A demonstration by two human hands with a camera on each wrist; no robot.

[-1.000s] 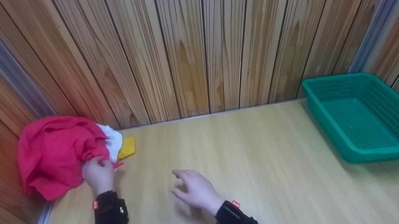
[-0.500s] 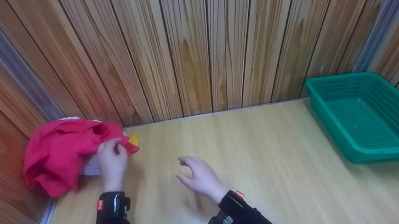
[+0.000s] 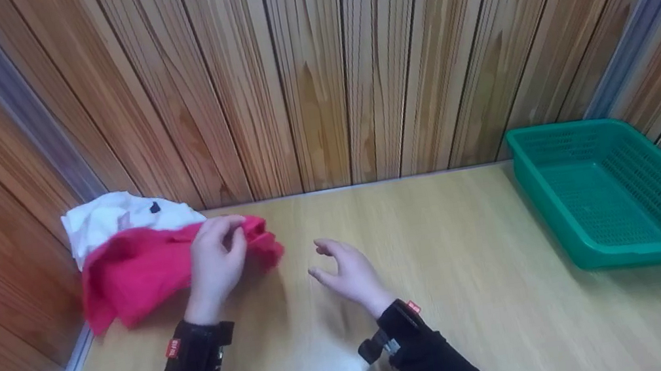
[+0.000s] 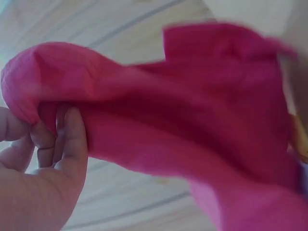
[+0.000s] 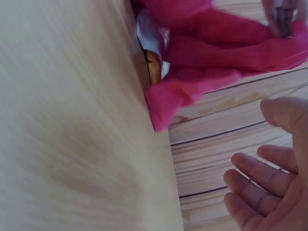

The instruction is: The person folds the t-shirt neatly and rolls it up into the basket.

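A crumpled red cloth (image 3: 145, 271) is pinched near one edge by my left hand (image 3: 217, 263) in the head view. It stretches left from the fingers, and a short bunched part hangs to their right. In the left wrist view, the fingertips and thumb grip a fold of the red cloth (image 4: 144, 115). Behind it, against the back left corner, lies a white cloth (image 3: 110, 217) with a small black mark. Right of the red cloth, my right hand (image 3: 351, 275) hovers over the table, thumb and fingers apart, holding nothing.
A green plastic basket (image 3: 593, 250) with slotted sides stands at the table's right. In the right wrist view, a yellow-brown item (image 5: 154, 67) shows beneath the red cloth. Wood-panelled walls (image 3: 314, 82) border the table (image 3: 435, 262) at the back and both sides.
My left hand has drawn the red cloth rightward, uncovering more of the white cloth; the yellow piece is now hidden in the head view. My right hand has shifted slightly right and forward.
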